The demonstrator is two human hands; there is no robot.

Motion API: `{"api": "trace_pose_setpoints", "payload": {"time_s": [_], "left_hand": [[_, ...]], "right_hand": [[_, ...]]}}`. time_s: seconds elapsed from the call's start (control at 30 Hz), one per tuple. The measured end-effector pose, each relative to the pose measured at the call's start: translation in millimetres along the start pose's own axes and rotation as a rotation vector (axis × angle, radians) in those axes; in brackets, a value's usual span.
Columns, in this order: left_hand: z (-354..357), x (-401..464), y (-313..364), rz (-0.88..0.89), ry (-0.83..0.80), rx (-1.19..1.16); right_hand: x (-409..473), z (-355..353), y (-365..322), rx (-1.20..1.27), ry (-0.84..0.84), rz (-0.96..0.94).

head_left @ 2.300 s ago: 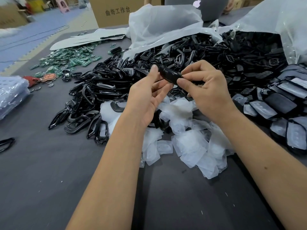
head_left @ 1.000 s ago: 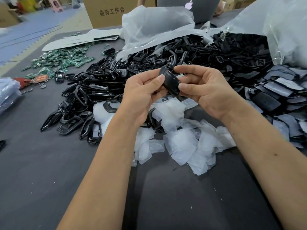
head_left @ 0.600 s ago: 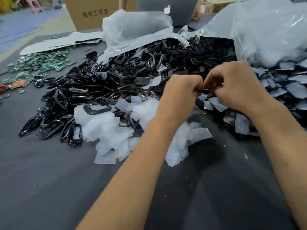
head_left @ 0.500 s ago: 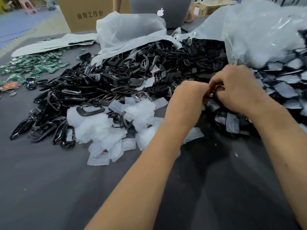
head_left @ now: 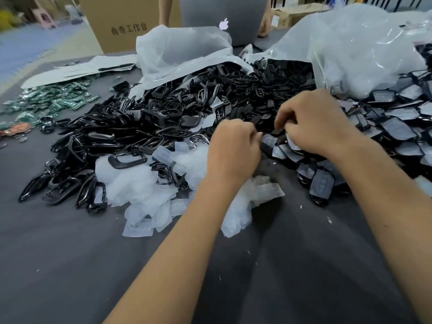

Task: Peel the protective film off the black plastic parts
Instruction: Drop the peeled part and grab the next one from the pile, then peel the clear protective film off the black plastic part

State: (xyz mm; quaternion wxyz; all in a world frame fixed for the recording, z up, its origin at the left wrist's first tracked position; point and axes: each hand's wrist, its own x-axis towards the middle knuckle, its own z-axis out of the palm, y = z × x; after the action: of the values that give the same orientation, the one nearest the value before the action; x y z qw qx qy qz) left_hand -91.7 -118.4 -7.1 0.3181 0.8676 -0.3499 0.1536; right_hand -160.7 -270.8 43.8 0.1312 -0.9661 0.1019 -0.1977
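My left hand (head_left: 233, 148) and my right hand (head_left: 315, 122) meet over the near edge of a heap of film-covered black parts (head_left: 397, 129) on the right. Both have their fingers curled. Between them sits one film-covered black part (head_left: 268, 142). The left thumb and fingers pinch its left end, and the right fingertips curl on its top right edge. Just below and left of my hands lies a pile of peeled clear film pieces (head_left: 145, 190). A big heap of bare black frames (head_left: 140, 136) fills the middle and left.
Green circuit boards (head_left: 53, 99) lie scattered at the far left. Two crumpled clear plastic bags (head_left: 182, 52) (head_left: 362, 50) spill parts at the back. Behind them stand a laptop (head_left: 224, 19), a cardboard box (head_left: 126, 26) and a person. Dark grey table (head_left: 70, 265) lies near me.
The peeled black part I held up before is gone from my hands. Both hands moved right and down to the film-covered heap and took hold of another part; the view swung right.
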Motion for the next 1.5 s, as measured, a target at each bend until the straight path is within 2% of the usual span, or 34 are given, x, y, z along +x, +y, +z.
{"api": "trace_pose_setpoints", "payload": {"time_s": [0.17,0.3,0.43,0.53,0.63,0.73,0.83,0.9,1.0,1.13,1.3,1.43,1.5], "left_hand": [[-19.2,14.7,-49.5,-0.266,0.024,0.282],[-30.2,23.0,-77.1,-0.291,-0.104,0.347],[-36.1,35.8,-91.5,-0.314,-0.114,0.305],[-43.0,41.8,-103.2,-0.373,-0.083,0.368],[-48.9,44.8,-111.0,-0.428,-0.137,0.400],[-58.2,48.5,-115.4,-0.463,-0.141,0.335],[-67.3,47.0,-118.5,-0.507,-0.076,0.259],[-69.2,43.9,-119.7,-0.491,-0.030,0.288],[-62.8,43.8,-116.8,-0.336,0.015,0.283],[-40.3,53.1,-107.3,-0.184,-0.114,0.315],[-30.1,65.7,-115.9,-0.239,-0.124,0.362],[-31.9,71.4,-123.4,-0.236,-0.243,0.469],[-37.9,73.3,-127.0,-0.216,-0.249,0.447]], "right_hand": [[25.3,49.1,-46.3,-0.033,-0.107,-0.137],[41.1,75.8,-62.6,-0.067,-0.169,-0.134],[54.2,80.1,-60.5,0.028,-0.066,-0.068],[58.5,80.7,-51.7,0.095,0.038,0.000],[57.1,82.6,-44.4,0.118,0.147,0.065],[52.8,86.7,-48.6,0.228,0.243,0.094],[45.2,94.4,-62.1,0.394,0.277,0.087],[40.5,100.3,-68.4,0.462,0.292,0.093],[35.5,106.6,-70.4,0.497,0.335,0.098],[32.7,111.5,-67.2,0.519,0.332,0.084],[32.9,113.8,-67.7,0.547,0.327,0.066],[34.7,114.7,-67.3,0.575,0.316,0.078],[35.0,114.6,-66.6,0.585,0.308,0.085]]}}
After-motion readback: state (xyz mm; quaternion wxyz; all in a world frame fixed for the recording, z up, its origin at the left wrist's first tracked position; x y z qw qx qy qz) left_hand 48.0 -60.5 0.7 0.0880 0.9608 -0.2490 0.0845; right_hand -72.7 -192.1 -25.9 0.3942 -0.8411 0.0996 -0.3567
